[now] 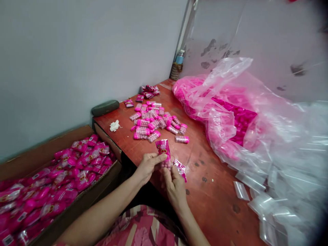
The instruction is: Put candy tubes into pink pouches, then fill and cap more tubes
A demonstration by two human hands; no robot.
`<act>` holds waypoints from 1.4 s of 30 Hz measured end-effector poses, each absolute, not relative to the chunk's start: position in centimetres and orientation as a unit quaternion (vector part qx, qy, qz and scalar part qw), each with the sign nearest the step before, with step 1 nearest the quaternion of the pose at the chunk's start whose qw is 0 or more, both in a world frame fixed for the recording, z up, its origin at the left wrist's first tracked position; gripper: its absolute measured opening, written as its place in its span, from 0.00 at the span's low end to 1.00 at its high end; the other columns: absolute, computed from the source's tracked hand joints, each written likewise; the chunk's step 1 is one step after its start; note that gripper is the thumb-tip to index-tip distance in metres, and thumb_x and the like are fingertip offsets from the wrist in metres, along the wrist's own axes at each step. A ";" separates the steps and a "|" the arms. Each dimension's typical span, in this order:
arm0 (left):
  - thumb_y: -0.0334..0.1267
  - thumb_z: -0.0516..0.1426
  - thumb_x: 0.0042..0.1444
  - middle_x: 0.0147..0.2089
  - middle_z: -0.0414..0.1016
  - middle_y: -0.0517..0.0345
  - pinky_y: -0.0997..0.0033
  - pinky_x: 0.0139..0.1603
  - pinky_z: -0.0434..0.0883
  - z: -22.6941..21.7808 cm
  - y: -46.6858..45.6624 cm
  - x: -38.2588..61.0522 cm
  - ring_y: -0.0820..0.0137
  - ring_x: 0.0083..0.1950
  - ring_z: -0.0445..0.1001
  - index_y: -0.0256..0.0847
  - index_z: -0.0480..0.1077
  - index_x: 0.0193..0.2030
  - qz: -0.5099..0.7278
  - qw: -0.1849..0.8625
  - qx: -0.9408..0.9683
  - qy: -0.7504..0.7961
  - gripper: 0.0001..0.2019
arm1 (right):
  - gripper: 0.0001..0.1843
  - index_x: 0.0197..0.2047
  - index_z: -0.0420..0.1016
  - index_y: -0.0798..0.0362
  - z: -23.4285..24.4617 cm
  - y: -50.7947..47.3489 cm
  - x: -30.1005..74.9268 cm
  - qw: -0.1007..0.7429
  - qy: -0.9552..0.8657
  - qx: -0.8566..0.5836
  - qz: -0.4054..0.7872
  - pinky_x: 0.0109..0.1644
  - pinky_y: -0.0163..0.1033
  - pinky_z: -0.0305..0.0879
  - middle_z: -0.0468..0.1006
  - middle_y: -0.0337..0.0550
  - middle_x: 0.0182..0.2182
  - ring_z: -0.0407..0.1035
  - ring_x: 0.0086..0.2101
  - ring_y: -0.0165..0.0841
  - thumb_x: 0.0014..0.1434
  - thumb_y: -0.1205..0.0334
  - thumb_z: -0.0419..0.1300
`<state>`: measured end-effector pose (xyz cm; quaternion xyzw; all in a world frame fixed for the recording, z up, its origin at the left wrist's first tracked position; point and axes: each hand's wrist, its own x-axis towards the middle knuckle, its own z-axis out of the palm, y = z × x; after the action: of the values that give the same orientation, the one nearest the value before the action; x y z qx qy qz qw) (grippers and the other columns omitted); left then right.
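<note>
Item: one pink packet [163, 147], my left hand [148, 168] clamped on its side and my right hand [176, 188] pinching its lower end, seemingly for steadiness; shiny wrappers [181, 169] just beside the latter, capped tubes [155, 123] beyond both, apparently for easy reach.

Pretty flat, greyish, slightly dim light here, can't tell where it's coming from, with deep shadow under the edge of the table [217, 210] and a pale sheen on its top. The clear sleeves [282, 210] and the big plastic bag [225, 126] kick back white streaks of glare. The pink packet [163, 147] and little bottles [142, 131] look decently crisp, but the right side goes smeary, its far edge drops into black, and the wide lens stretches the borders.
</note>
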<state>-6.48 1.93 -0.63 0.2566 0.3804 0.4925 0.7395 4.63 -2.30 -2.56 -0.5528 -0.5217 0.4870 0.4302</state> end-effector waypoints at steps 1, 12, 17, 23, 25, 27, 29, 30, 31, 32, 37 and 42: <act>0.40 0.64 0.43 0.22 0.70 0.57 0.78 0.24 0.64 -0.7 1.9 -6.4 0.76 0.22 0.67 0.31 0.70 0.24 0.501 0.734 0.253 0.384 0.12 | 0.14 0.30 0.62 0.51 -2.6 -2.3 4.7 0.434 -0.534 -0.561 0.461 0.18 0.29 0.56 0.66 0.33 0.19 0.59 0.16 0.24 0.58 0.49 0.52; 0.45 0.64 0.41 0.21 0.71 0.54 0.75 0.23 0.64 -0.4 1.8 -6.9 0.74 0.20 0.67 0.30 0.71 0.22 0.444 0.726 0.324 0.414 0.16 | 0.16 0.32 0.62 0.52 -2.6 -2.7 4.5 0.445 -0.436 -0.516 0.587 0.14 0.26 0.53 0.67 0.33 0.18 0.59 0.13 0.22 0.57 0.47 0.52; 0.48 0.63 0.40 0.18 0.70 0.57 0.76 0.19 0.63 -0.4 1.0 -6.0 0.73 0.19 0.68 0.32 0.70 0.22 0.464 0.659 0.342 0.483 0.17 | 0.15 0.31 0.63 0.52 -2.8 -2.5 4.5 0.461 -0.388 -0.480 0.638 0.12 0.25 0.50 0.67 0.32 0.16 0.56 0.11 0.21 0.57 0.48 0.52; 0.49 0.58 0.47 0.11 0.63 0.61 0.74 0.12 0.62 -0.4 -0.1 -5.5 0.71 0.12 0.64 0.35 0.64 0.20 0.431 0.733 0.318 0.420 0.18 | 0.17 0.28 0.63 0.54 -3.5 -2.6 4.4 0.493 -0.312 -0.423 0.693 0.11 0.25 0.48 0.67 0.33 0.15 0.54 0.10 0.21 0.57 0.47 0.54; 0.48 0.58 0.49 0.11 0.62 0.63 0.75 0.10 0.60 -0.4 0.0 -6.0 0.72 0.10 0.62 0.35 0.65 0.22 0.441 0.746 0.301 0.398 0.17 | 0.15 0.32 0.66 0.54 -3.3 -2.8 4.6 0.485 -0.334 -0.413 0.695 0.15 0.26 0.57 0.71 0.37 0.20 0.63 0.15 0.24 0.57 0.49 0.54; 0.46 0.59 0.48 0.14 0.63 0.62 0.77 0.11 0.59 -0.4 0.0 -6.4 0.76 0.11 0.61 0.33 0.66 0.24 0.470 0.733 0.282 0.403 0.16 | 0.13 0.38 0.67 0.54 -3.0 -3.0 4.8 0.483 -0.341 -0.390 0.706 0.22 0.28 0.64 0.75 0.40 0.28 0.69 0.24 0.27 0.57 0.52 0.56; 0.43 0.61 0.47 0.17 0.65 0.62 0.79 0.12 0.59 -0.4 -0.1 -6.6 0.79 0.13 0.60 0.32 0.67 0.24 0.487 0.728 0.265 0.403 0.14 | 0.12 0.39 0.68 0.53 -2.8 -3.1 5.0 0.495 -0.328 -0.372 0.714 0.26 0.29 0.66 0.75 0.42 0.32 0.71 0.28 0.28 0.55 0.55 0.58; 0.42 0.61 0.47 0.18 0.64 0.62 0.78 0.14 0.60 -0.5 -0.2 -6.5 0.79 0.14 0.60 0.32 0.67 0.23 0.485 0.735 0.261 0.396 0.14 | 0.11 0.38 0.68 0.53 -2.8 -3.0 5.1 0.503 -0.320 -0.371 0.712 0.26 0.29 0.65 0.75 0.41 0.31 0.71 0.28 0.27 0.55 0.56 0.59; 0.41 0.61 0.47 0.17 0.63 0.62 0.78 0.15 0.61 -0.6 -0.5 -6.4 0.79 0.15 0.60 0.32 0.66 0.22 0.479 0.745 0.261 0.384 0.14 | 0.10 0.35 0.68 0.53 -2.8 -3.0 5.0 0.511 -0.311 -0.375 0.708 0.25 0.29 0.65 0.75 0.40 0.29 0.70 0.25 0.27 0.54 0.56 0.60; 0.41 0.61 0.47 0.16 0.62 0.63 0.77 0.16 0.62 -0.7 -0.7 -6.2 0.79 0.15 0.60 0.32 0.65 0.21 0.475 0.752 0.263 0.372 0.14 | 0.10 0.32 0.67 0.54 -2.9 -2.9 4.9 0.517 -0.301 -0.381 0.705 0.24 0.28 0.64 0.75 0.38 0.25 0.69 0.23 0.26 0.54 0.57 0.60; 0.40 0.61 0.48 0.18 0.67 0.59 0.74 0.23 0.66 -0.5 -1.9 -7.3 0.75 0.20 0.67 0.32 0.67 0.21 0.493 0.737 0.263 0.380 0.13 | 0.13 0.28 0.64 0.54 -2.9 -2.3 4.1 0.497 -0.297 -0.409 0.706 0.19 0.27 0.60 0.72 0.36 0.18 0.66 0.17 0.25 0.52 0.55 0.61; 0.54 0.54 0.51 0.42 0.76 0.50 0.62 0.48 0.69 0.1 -2.0 -12.2 0.64 0.43 0.74 0.38 0.72 0.41 0.706 0.534 0.191 0.425 0.21 | 0.14 0.27 0.64 0.54 -1.7 -2.0 6.6 0.499 -0.321 -0.450 0.667 0.19 0.27 0.59 0.75 0.39 0.23 0.67 0.19 0.25 0.54 0.52 0.59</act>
<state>-12.25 -2.02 0.12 0.1913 0.4249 0.7057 0.5338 6.61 -2.05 -1.69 -0.4502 -0.3207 0.6671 0.4995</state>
